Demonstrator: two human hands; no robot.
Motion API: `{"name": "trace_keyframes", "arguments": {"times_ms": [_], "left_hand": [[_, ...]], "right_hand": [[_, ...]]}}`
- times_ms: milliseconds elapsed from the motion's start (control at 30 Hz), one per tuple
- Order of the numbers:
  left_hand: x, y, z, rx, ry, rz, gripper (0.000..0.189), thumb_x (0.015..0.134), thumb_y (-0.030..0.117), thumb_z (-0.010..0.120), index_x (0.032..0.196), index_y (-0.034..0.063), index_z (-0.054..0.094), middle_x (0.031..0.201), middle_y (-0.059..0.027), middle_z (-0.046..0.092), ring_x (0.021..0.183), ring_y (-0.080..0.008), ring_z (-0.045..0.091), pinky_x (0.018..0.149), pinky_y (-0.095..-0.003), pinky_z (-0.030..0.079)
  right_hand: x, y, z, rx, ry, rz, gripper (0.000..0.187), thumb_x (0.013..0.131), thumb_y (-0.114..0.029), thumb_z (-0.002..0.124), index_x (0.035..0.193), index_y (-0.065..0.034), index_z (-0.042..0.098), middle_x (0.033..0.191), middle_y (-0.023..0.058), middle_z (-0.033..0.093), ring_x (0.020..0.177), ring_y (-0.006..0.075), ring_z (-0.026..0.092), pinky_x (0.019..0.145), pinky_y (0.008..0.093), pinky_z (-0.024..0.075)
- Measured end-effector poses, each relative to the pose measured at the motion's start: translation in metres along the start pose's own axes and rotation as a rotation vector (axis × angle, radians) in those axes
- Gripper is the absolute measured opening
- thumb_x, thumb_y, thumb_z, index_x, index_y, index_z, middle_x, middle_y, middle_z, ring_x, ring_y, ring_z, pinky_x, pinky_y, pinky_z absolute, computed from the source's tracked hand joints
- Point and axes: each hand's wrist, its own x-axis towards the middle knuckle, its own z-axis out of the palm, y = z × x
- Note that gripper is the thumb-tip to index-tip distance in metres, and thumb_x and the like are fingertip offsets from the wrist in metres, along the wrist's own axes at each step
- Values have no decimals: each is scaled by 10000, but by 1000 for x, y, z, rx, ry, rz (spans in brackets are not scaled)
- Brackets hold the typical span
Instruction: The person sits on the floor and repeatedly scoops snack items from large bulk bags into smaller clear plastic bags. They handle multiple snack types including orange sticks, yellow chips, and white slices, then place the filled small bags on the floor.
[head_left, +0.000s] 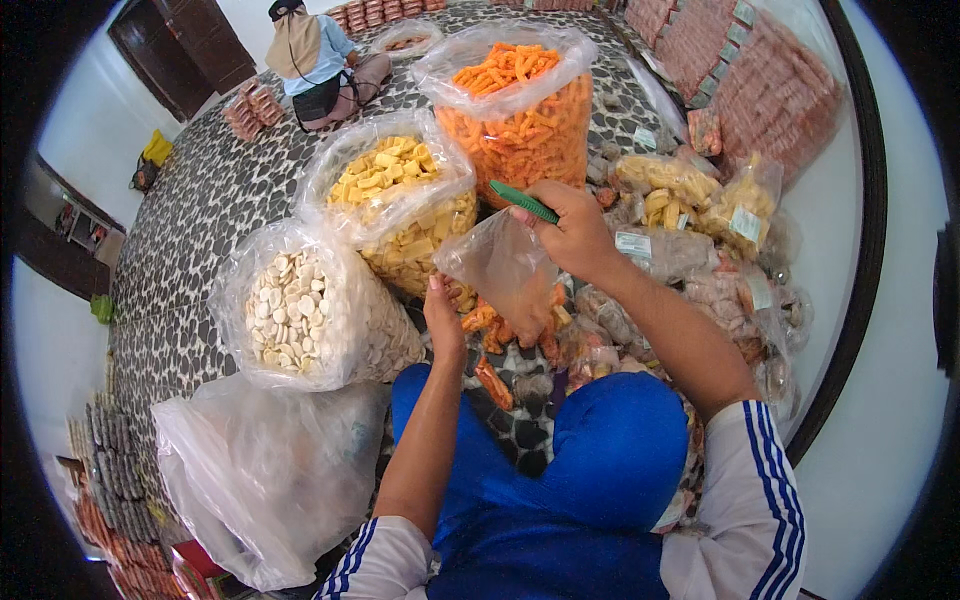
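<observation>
My right hand holds a green plastic tool, possibly a cutter, and pinches the upper edge of a clear plastic bag. The bag's left edge is at the fingers of my left hand. It looks thin and unfilled. Beyond the bag stands a large open clear sack of orange snack sticks. Left of that is an open sack of yellow snack pieces, and nearer, a sack of white round chips. Orange packets lie on the floor beneath the bag.
Filled snack packets are heaped on my right. A crumpled translucent plastic sack lies at my left. Stacked packs line the right wall, others the lower left. Another person sits on the pebble-patterned floor at the far left.
</observation>
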Motion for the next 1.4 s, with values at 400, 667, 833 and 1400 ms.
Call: {"name": "trace_keyframes", "arguments": {"times_ms": [400, 667, 833, 1400], "left_hand": [[-19, 76, -14, 358, -278, -58, 664, 936, 138, 669, 1540, 78, 400, 1431, -171, 564, 1216, -269, 623, 940, -417, 560], [-93, 228, -79, -516, -65, 248, 380, 940, 52, 647, 1312, 39, 567, 1228, -112, 685, 1061, -227, 698, 862, -417, 606], [-142, 261, -181, -313, 441, 584, 331, 955, 34, 639, 1284, 8, 606, 1169, -100, 701, 1038, -200, 701, 866, -345, 582], [-264, 196, -475, 655, 567, -53, 629, 982, 305, 595, 1484, -56, 483, 1538, -248, 482, 1427, -311, 464, 1175, -413, 356]], "right_hand": [[39, -40, 6, 715, 100, 277, 238, 988, -17, 646, 1219, -72, 654, 1009, 25, 699, 916, 102, 654, 842, 269, 542], [48, -140, 129, 451, -539, -191, 316, 873, -12, 690, 1186, -36, 724, 1083, 64, 738, 1011, 147, 671, 902, 304, 530], [39, -249, 213, 699, -723, -216, 398, 859, 0, 679, 1254, -27, 707, 1100, 74, 737, 1001, 161, 676, 886, 316, 535], [-100, -325, 320, 868, -905, 144, 256, 899, -148, 720, 1137, -53, 718, 878, 50, 703, 797, 144, 643, 706, 324, 514]]}}
